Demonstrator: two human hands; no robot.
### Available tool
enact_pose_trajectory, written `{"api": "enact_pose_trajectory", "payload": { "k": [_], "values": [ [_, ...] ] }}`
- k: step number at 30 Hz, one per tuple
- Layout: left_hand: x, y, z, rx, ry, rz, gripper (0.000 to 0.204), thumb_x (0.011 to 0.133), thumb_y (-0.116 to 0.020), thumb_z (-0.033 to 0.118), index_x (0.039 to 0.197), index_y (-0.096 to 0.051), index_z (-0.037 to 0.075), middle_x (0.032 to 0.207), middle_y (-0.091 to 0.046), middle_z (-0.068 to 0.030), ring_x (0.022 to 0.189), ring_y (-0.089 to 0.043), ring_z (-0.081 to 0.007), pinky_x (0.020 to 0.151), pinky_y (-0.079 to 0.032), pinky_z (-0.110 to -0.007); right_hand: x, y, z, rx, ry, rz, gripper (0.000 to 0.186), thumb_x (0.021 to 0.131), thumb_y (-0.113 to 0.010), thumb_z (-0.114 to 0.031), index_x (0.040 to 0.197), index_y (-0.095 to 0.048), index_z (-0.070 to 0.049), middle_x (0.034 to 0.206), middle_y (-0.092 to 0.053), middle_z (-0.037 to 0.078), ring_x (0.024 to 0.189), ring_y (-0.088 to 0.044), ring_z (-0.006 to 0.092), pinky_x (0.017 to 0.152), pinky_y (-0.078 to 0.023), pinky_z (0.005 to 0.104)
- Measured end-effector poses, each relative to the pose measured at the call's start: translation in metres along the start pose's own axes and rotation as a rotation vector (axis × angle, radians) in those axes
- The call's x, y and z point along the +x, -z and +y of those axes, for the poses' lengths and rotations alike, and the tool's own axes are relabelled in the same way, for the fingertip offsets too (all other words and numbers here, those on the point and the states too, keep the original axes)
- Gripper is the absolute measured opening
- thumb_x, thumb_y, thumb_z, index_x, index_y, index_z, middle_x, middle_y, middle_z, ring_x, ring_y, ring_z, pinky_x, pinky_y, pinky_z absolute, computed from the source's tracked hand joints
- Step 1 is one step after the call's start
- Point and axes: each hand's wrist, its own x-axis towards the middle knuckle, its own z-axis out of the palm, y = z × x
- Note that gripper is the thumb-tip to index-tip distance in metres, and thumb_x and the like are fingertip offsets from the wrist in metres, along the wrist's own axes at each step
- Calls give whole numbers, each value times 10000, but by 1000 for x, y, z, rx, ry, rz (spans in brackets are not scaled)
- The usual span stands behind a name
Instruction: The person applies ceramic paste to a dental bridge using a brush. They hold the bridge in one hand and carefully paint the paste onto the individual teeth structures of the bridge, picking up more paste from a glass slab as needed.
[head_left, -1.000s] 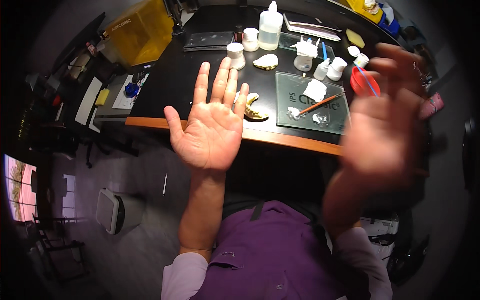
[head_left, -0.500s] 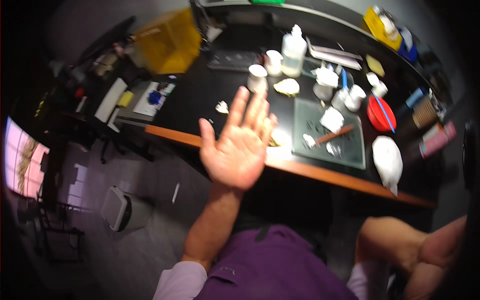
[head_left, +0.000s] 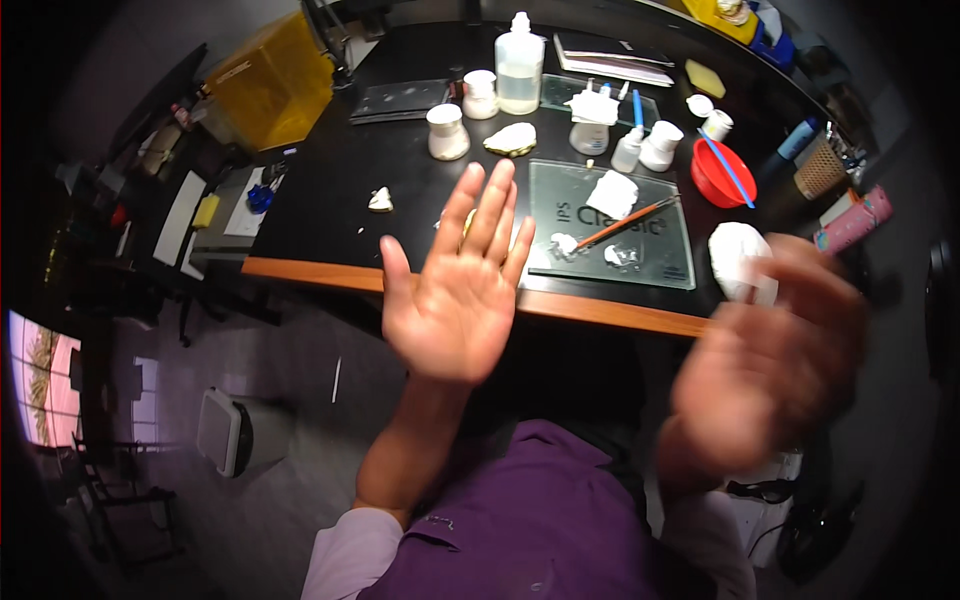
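Observation:
My left hand [head_left: 455,300] is raised in front of the desk's wooden edge, palm showing, fingers stretched out and nothing in it. My right hand [head_left: 755,370] is lifted at the right, smeared by motion; its fingers cannot be read. Behind it lies a white bundle [head_left: 738,255], partly covered by the fingers. A glass slab [head_left: 655,268] rests between the hands, bearing a folded white tissue [head_left: 612,195], a thin brush with a reddish-brown handle [head_left: 625,224] and small white dabs [head_left: 622,256]. A yellowish object is mostly hidden behind my left fingers.
Toward the back stand a clear squeeze bottle [head_left: 519,75], white-capped jars [head_left: 448,135] and a tissue-topped jar [head_left: 590,135]. A pale dental cast [head_left: 511,140] lies near them. A red bowl [head_left: 710,185] with a blue stick sits right. A bin [head_left: 220,430] stands on the floor.
My right hand has risen from the lower right to beside the white bundle. My left hand stays spread, slightly further left and lower in view. The view has shifted, moving the desk things left and up.

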Motion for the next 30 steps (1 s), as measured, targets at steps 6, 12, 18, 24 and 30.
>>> {"api": "enact_pose_trajectory", "payload": {
  "k": [6, 12, 18, 24, 30],
  "values": [
    [-75, -42, -30, 1115, -94, -397, 1068, 1056, -220, 760, 1679, 23, -74, 1746, 133, -332, 1648, 77, -411, 1304, 22, -518, -79, -75, 33, -117, -411, -51, 479, 1086, -479, -152, 1517, -399, 41, 1545, -453, 245, 1367, -475, 296, 1106, -380, 374],
    [-69, -34, -34, 863, 32, -335, 1080, 1052, -313, 696, 1651, 83, -111, 1727, 125, -366, 1638, 43, -445, 1309, -19, -482, -97, -69, 33, -179, -394, -60, 544, 1122, -428, -257, 1569, -332, 37, 1621, -368, 218, 1351, -454, 273, 1117, -359, 365],
    [-85, -20, -21, 864, 208, -556, 921, 1029, -566, 439, 1619, -194, -164, 1598, -376, -364, 1554, -362, -426, 1298, -222, -504, -29, -13, 80, -174, -500, 98, 225, 1065, -593, -90, 1259, -630, 18, 1187, -657, 52, 970, -565, 104, 887, -445, 243],
    [-48, -10, 50, 1146, -75, -174, 211, 895, -709, -23, 1096, -764, -57, 944, -788, -187, 854, -768, -258, 824, -605, -395, 5, 56, 125, -733, -386, -640, 159, 875, -726, 40, 1022, -775, 0, 916, -672, 120, 776, -623, 212, 683, -495, 328],
    [-37, -16, 97, 1169, -397, 41, 146, 923, -662, 46, 1040, -708, -28, 796, -704, -124, 696, -653, -183, 868, -514, -378, 40, 56, 83, -502, -246, -335, 164, 893, -721, 64, 1028, -786, -4, 920, -681, 41, 774, -590, 101, 691, -461, 263]
  ]
}}
